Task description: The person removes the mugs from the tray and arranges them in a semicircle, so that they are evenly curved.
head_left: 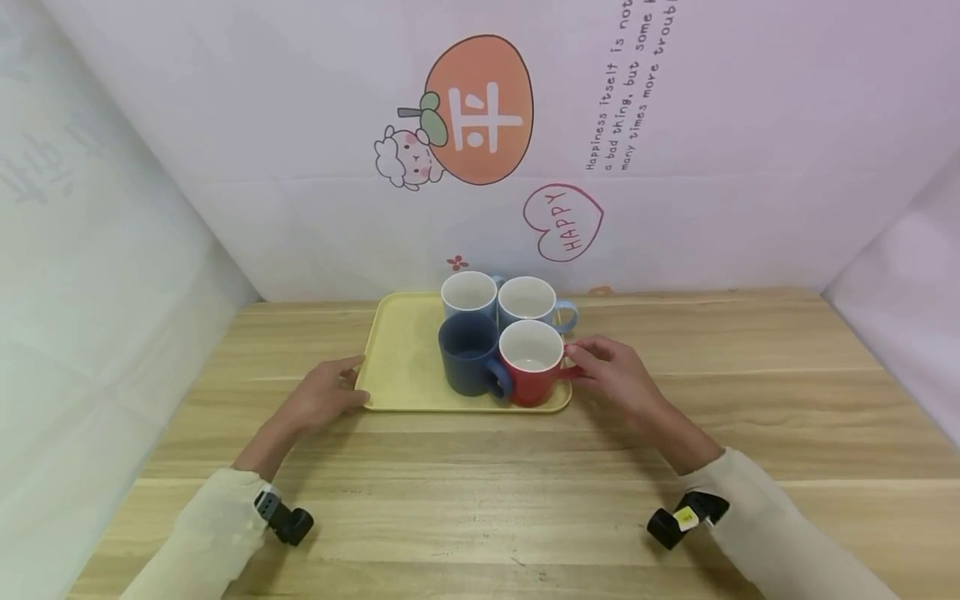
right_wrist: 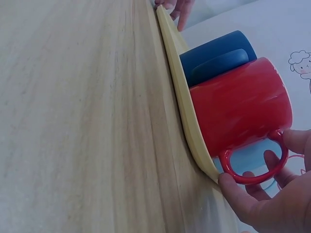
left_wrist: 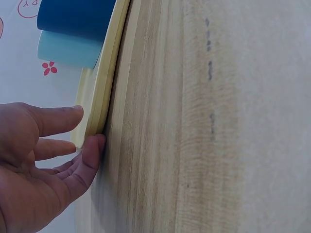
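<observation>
A yellow tray [head_left: 405, 358] lies on the table, bearing several mugs on its right half. My left hand [head_left: 326, 392] holds the tray's left end, with the thumb at its near corner and a finger over the rim. At the right end, my right hand [head_left: 615, 371] grips the tray edge around the handle of a red mug [head_left: 532, 387]; one fingertip rests on top of that handle. To the left of the red mug stands a dark blue mug [head_left: 468, 367]. Behind them are two light blue mugs with white insides, a left one [head_left: 468, 292] and a right one [head_left: 527, 300].
The wooden table [head_left: 450, 500] ends at a white printed cloth [head_left: 300, 167] right behind the tray. White cloth also hangs at the left and right sides. A black strap-on camera [head_left: 288, 521] sits on the left wrist, another camera [head_left: 675, 521] on the right.
</observation>
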The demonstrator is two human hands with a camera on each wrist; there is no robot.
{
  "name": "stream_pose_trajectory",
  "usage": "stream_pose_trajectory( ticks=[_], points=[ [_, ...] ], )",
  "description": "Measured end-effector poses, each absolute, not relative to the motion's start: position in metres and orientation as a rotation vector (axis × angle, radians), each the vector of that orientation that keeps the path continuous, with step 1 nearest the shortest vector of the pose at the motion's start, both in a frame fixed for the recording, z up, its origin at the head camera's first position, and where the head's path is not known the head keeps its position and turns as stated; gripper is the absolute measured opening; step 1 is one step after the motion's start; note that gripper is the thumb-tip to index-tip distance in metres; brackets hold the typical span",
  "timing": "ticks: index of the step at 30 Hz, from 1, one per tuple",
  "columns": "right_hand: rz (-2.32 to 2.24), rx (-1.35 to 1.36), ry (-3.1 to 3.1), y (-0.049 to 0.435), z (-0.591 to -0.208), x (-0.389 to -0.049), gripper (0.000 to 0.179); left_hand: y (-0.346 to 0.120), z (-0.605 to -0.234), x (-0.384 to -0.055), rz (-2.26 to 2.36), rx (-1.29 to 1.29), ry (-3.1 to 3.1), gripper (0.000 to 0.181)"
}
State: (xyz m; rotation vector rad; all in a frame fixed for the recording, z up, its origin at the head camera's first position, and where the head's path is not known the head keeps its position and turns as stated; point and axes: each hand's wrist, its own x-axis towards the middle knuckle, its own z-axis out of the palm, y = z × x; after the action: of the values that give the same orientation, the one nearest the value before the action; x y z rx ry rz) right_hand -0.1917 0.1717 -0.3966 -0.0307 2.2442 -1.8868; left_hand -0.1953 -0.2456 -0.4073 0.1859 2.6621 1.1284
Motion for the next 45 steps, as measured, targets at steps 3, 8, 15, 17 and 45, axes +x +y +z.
stream_pose_trajectory(
  ticks=[3,8,15,17,45],
  points=[
    [-1.92,-0.025,2.233,0.172,-0.396,-0.192,0.043,-0.245,-0.408,-0.196,1.135,0.181,2.659,0.068],
    [-1.921,-0.005,2.243,0.172,-0.392,-0.19,0.04,-0.244,-0.408,-0.195,1.143,0.177,2.647,0.069],
    [-1.898,-0.016,2.23,0.173,-0.391,-0.187,0.035,-0.244,-0.406,-0.193,1.131,0.177,2.657,0.068],
    [-1.902,-0.031,2.227,0.173,-0.392,-0.187,0.034,-0.244,-0.405,-0.193,1.137,0.175,2.654,0.068],
    [-1.929,-0.11,2.299,0.178,-0.401,-0.184,0.03,-0.243,-0.407,-0.192,1.052,0.242,2.716,0.071]
  ],
)
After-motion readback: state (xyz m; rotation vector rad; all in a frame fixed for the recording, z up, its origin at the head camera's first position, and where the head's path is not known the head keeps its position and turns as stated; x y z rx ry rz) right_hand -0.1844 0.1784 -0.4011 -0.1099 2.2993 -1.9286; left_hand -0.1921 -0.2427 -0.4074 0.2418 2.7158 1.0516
